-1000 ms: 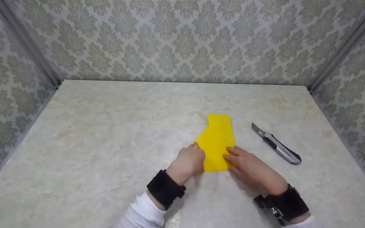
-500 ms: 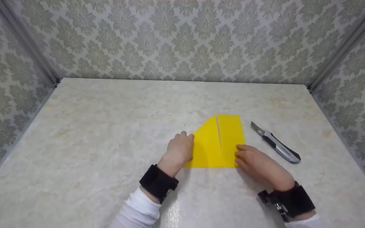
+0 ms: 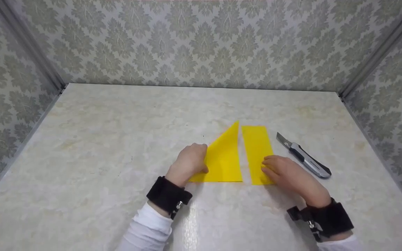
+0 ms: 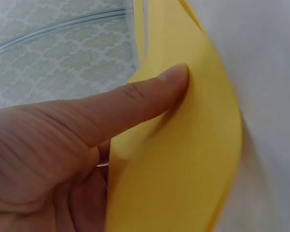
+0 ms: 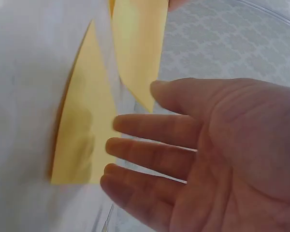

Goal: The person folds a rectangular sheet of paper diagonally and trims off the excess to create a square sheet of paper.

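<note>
Two pieces of yellow paper lie side by side on the table, with a narrow gap between them. My left hand [image 3: 188,161] pinches the left edge of the larger yellow paper [image 3: 223,158], whose top slants up to a point. In the left wrist view the thumb presses on this paper [image 4: 179,159], which bows a little; most of the fingers are behind it. My right hand [image 3: 290,176] is at the right edge of the narrow yellow paper strip [image 3: 254,144]. Its fingers are extended and spread in the right wrist view, fingertips right at the strip [image 5: 82,130].
A utility knife [image 3: 307,159] with its blade out lies to the right of the strip, close to my right hand. The pale marbled table [image 3: 99,146] is enclosed by patterned walls [image 3: 201,42] at the back and sides.
The larger yellow paper has moved left with my left hand, out from overlapping the strip, and a gap has opened between them. The strip and my right hand have shifted right.
</note>
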Demonstrator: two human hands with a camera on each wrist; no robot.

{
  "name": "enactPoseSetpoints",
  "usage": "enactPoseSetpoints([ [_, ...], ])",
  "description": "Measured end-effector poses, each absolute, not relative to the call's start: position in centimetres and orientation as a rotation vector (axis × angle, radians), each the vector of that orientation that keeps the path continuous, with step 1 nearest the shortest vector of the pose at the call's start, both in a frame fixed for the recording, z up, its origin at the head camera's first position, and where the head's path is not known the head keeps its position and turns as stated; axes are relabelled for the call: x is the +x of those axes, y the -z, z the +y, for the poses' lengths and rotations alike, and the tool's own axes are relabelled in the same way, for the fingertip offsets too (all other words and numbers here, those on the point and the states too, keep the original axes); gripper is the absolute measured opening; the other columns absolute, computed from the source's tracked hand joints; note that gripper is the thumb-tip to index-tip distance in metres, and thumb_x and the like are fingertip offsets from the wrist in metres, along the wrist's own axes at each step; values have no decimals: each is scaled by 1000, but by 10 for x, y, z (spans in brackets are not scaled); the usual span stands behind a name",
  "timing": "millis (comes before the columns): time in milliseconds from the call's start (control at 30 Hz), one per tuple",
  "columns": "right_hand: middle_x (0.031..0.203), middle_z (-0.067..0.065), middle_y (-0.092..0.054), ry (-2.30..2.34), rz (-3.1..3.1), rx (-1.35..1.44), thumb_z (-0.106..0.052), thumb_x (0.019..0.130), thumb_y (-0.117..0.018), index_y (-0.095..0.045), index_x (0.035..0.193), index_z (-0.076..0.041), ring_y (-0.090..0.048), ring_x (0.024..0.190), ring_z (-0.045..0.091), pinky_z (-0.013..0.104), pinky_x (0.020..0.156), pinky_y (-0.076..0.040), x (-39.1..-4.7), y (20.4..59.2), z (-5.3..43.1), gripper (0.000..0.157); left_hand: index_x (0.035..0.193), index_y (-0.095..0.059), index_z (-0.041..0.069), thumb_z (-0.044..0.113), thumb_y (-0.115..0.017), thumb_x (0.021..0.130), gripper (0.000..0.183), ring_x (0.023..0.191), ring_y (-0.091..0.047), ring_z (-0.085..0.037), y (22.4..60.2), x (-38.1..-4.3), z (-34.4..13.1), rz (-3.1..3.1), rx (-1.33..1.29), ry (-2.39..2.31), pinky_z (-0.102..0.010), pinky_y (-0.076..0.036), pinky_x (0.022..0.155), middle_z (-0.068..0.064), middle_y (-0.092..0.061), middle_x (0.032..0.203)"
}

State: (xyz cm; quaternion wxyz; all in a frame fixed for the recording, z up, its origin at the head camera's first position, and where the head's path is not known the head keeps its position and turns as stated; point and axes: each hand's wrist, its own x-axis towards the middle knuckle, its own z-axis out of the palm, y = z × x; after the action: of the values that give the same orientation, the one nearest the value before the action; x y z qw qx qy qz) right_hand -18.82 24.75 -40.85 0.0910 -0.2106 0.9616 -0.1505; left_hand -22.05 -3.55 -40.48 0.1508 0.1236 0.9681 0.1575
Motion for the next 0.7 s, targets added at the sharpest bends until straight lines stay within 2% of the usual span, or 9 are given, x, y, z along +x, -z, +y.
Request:
enactPoseSetpoints([
  [67,131,25,-64,535,2871,-615,-21,102,-55,-62,129,5,-59,124,42,57,107,-45,-189,407,247,38,119,-62,2,14,-77,86,38,97,-61,-31,403,-222,-37,2795,404,-503,-41,-52,89,-14,-68,107],
  [133,132,24,-63,650,2865,-576,-22,102,-57,-59,133,5,-61,122,40,55,104,-48,-190,405,244,41,120,-63,4,14,-74,89,35,97,-62,-30,400,-223,-38,2814,438,-577,-40,-52,89,-13,-69,109],
  [333,140,21,-57,974,2824,-347,-28,103,-56,-43,149,-1,-58,126,38,52,104,-49,-198,399,228,55,126,-64,7,20,-77,88,43,104,-62,-27,385,-223,-42,2791,446,-847,-41,-50,96,-9,-70,119],
  [400,138,19,-58,1085,2812,-258,-29,103,-56,-40,151,-4,-59,124,35,50,103,-51,-202,397,222,56,123,-65,9,22,-79,87,41,100,-62,-26,381,-223,-42,2762,442,-927,-40,-51,92,-8,-71,116],
  [567,124,16,-62,1368,2825,-119,-23,102,-58,-45,150,-8,-68,106,30,38,89,-60,-206,391,208,51,114,-67,13,25,-82,84,36,90,-65,-21,377,-224,-44,2753,454,-1045,-32,-51,78,-5,-73,105],
  [700,123,14,-61,1477,2913,-96,-21,101,-59,-51,146,-10,-69,103,27,31,83,-61,-204,385,201,47,111,-67,15,26,-83,82,35,81,-65,-18,377,-224,-45,2758,423,-1122,-27,-49,70,-4,-74,95],
])
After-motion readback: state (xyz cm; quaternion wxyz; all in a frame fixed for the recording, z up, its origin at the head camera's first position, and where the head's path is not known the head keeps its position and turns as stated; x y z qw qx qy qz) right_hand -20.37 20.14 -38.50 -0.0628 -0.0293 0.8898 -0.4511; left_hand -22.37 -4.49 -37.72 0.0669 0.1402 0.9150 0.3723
